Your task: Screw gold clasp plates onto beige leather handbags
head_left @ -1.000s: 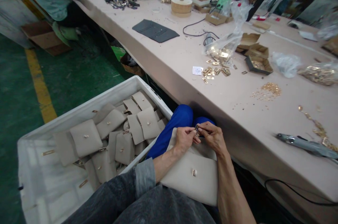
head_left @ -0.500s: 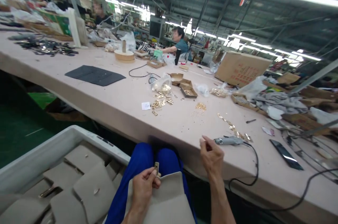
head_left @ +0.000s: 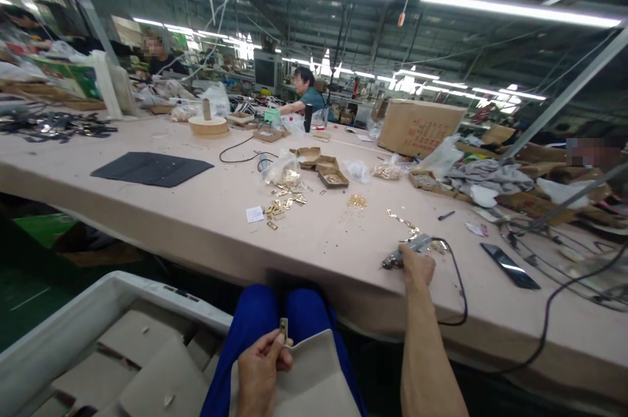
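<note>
L hand point(head_left: 262, 364): thumb + fingers pinching small metal plate point(head_left: 283, 324), plate upright at edge of beige panel point(head_left: 316, 374); panel lies over blue trousers point(head_left: 255, 315). R hand point(head_left: 418, 266): fingers closed round grey corded tool point(head_left: 416, 244), nr front of tabletop point(head_left: 294, 250). Tool's cord loops R, twd dark phone-like slab point(head_left: 510, 265). Gold fittings point(head_left: 284, 205) mid-tabletop, beside white label point(head_left: 254, 214); black sheet point(head_left: 152, 168) farther L. White bin point(head_left: 110, 286) L of knees, w/ beige pouches point(head_left: 164, 378) inside.
</note>
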The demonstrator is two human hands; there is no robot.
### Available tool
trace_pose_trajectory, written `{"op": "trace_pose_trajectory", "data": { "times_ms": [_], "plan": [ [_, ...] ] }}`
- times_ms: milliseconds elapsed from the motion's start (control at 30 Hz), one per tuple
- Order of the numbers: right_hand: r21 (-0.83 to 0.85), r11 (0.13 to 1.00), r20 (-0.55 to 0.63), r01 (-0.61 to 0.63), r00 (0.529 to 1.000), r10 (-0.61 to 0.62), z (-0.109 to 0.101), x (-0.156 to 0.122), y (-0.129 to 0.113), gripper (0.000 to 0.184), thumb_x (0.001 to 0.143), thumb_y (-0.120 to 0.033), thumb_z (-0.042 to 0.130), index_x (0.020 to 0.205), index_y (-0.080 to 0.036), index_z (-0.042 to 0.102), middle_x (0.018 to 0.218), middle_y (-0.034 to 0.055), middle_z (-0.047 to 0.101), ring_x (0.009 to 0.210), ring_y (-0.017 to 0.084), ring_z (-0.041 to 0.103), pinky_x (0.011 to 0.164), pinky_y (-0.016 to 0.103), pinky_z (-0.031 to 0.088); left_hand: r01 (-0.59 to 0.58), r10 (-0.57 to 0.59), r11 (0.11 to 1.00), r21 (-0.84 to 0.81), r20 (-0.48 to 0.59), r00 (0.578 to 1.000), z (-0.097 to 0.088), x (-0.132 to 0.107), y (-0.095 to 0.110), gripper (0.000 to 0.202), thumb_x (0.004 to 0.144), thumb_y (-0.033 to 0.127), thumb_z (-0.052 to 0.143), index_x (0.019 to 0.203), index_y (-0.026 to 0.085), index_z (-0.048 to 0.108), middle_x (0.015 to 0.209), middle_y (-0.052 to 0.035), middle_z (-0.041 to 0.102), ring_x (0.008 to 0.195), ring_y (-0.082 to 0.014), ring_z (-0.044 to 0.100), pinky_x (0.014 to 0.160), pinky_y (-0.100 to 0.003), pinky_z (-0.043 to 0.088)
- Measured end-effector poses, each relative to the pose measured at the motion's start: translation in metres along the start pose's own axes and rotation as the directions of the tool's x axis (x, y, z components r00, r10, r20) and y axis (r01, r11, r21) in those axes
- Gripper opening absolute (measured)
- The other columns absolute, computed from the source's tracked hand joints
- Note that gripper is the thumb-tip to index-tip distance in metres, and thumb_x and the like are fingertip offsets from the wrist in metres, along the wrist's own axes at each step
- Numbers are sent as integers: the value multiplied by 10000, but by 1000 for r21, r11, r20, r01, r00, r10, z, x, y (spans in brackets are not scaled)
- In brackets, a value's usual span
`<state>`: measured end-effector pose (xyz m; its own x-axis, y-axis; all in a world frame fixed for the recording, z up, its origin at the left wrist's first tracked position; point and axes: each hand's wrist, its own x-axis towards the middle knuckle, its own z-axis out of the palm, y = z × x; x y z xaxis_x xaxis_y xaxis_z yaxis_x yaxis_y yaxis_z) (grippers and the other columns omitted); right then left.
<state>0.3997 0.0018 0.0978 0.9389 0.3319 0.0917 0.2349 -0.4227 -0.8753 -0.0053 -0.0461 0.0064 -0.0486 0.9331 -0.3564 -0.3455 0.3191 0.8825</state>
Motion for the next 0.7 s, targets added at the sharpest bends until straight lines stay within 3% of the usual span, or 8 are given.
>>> {"op": "trace_pose_trajectory", "data": {
  "times_ms": [100,200,300,367,400,533,700],
  "plan": [
    [298,953,59,-55,997,39,2,4,6,465,653,-481,701,997,-172,650,733,60,662,715,285,673,606,412,595,-3,3,1000,9,25,1000,0,0,0,532,516,585,927,730,116,798,518,-41,678,426,-152,550,437,-253,449],
    [532,842,178,-93,984,-3,5,6,7,395,662,-430,691,966,-182,645,760,8,638,721,223,666,666,416,628,0,0,1000,-1,27,1000,0,1,-4,511,532,561,931,752,118,804,534,-44,691,429,-148,543,440,-252,442],
    [782,546,390,-301,920,-51,10,7,6,374,656,-307,739,996,-192,635,809,1,664,801,202,693,828,468,638,4,-4,1000,-15,14,1000,-1,4,-9,525,514,560,939,783,128,809,557,-45,709,426,-150,551,431,-252,449],
    [841,327,473,-432,879,-55,15,9,6,408,653,-224,763,1036,-192,625,932,36,718,893,212,717,904,480,622,8,-8,1000,-28,2,1000,-1,5,-11,541,484,565,949,775,132,808,556,-45,710,412,-144,545,415,-246,440],
    [848,274,482,-454,875,-40,18,11,6,422,659,-201,771,1053,-192,621,994,52,733,918,214,723,908,471,622,12,-12,999,-36,-2,1000,-1,5,-11,547,471,564,955,772,131,808,557,-46,711,409,-140,542,412,-241,438],
    [884,227,418,-409,908,12,34,27,3,404,684,-158,790,1032,-209,592,967,2,738,724,132,691,774,352,639,20,-19,999,-43,14,1000,-1,4,-8,565,470,564,967,778,116,814,590,-69,729,423,-128,546,427,-230,444],
    [923,178,339,-342,940,45,55,48,-6,295,714,-151,759,888,-200,527,751,-87,622,479,35,491,575,203,551,27,-27,999,-43,9,1000,0,5,-7,615,416,592,976,753,104,813,592,-95,733,396,-123,526,411,-234,427]
  ]
}}
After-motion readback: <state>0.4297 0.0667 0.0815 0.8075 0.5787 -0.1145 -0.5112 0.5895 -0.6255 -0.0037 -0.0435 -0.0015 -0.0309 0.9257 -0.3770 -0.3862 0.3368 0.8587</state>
